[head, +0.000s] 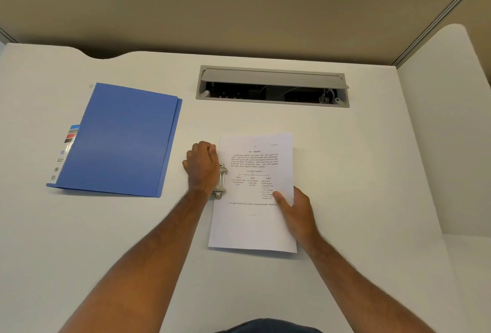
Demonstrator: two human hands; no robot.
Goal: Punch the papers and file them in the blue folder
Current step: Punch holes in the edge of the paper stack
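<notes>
The papers lie flat on the white counter, printed side up, between the two hands. Their left edge is slid into a metal hole punch, which sits just under the left hand. The right hand is at the papers' right edge, about halfway down the sheet. The blue folder lies closed on the counter well to the left of the left hand, apart from the papers and the punch.

Most of the hole punch is covered by the left hand; only its pale metal side with two rivets and a rail shows along the paper's edge. How many sheets are in the stack cannot be made out, and the print is too small to read. A strip of coloured labels shows along the folder's left side, blurred.

The left hand is curled over the top of the punch, knuckles up, fingers bent down onto it and pressing. The right hand grips the papers' edge: its thumb lies on top of the sheet and the fingers are tucked beneath, out of sight.

Behind the papers an open cable hatch is set into the counter, with dark wiring inside.
</notes>
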